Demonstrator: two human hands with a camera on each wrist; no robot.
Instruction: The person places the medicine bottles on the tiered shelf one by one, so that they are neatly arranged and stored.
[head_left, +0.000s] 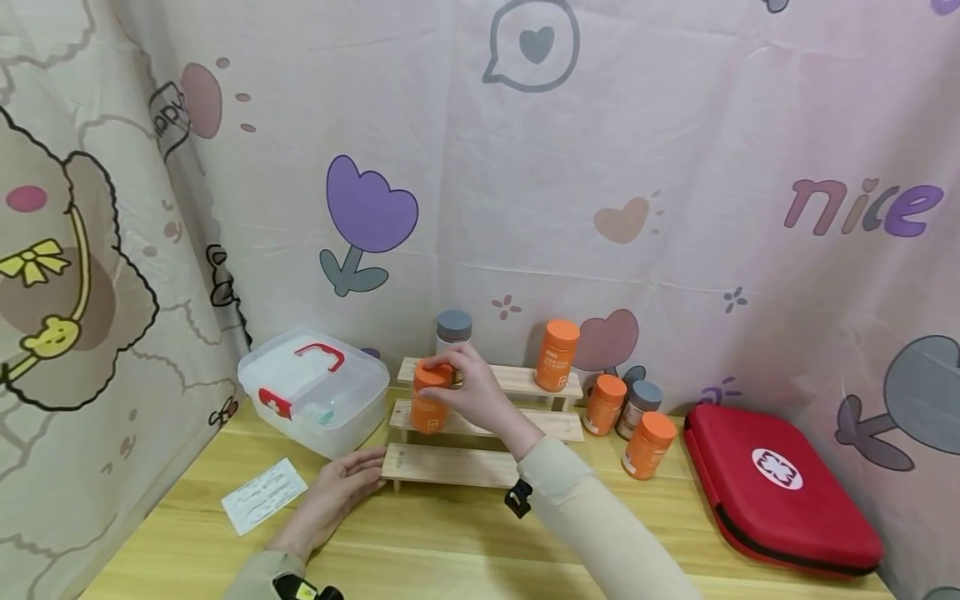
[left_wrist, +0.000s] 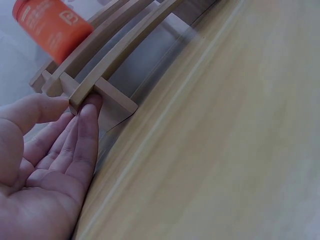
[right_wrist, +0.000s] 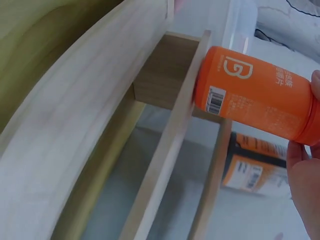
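A three-step wooden rack [head_left: 450, 465] stands on the table. My right hand [head_left: 476, 392] grips an orange bottle [head_left: 429, 414] by its cap, at the left end of the middle step. In the right wrist view the bottle's base [right_wrist: 207, 80] is at the step's edge; whether it bears weight there I cannot tell. My left hand [left_wrist: 55, 155] pinches the left end of the lowest step [left_wrist: 87, 87] between thumb and fingers. Behind the held bottle, a grey-capped bottle [head_left: 453, 325] stands on the top step, partly hidden. Another orange bottle [head_left: 557, 357] stands at the top step's right.
Right of the rack stand two orange bottles, one behind [head_left: 603, 406] and one nearer [head_left: 648, 446], with a grey-capped bottle [head_left: 640, 407] between. A red zip case [head_left: 780, 500] lies far right. To the left are a clear lidded box [head_left: 322, 408] and a printed paper [head_left: 264, 496].
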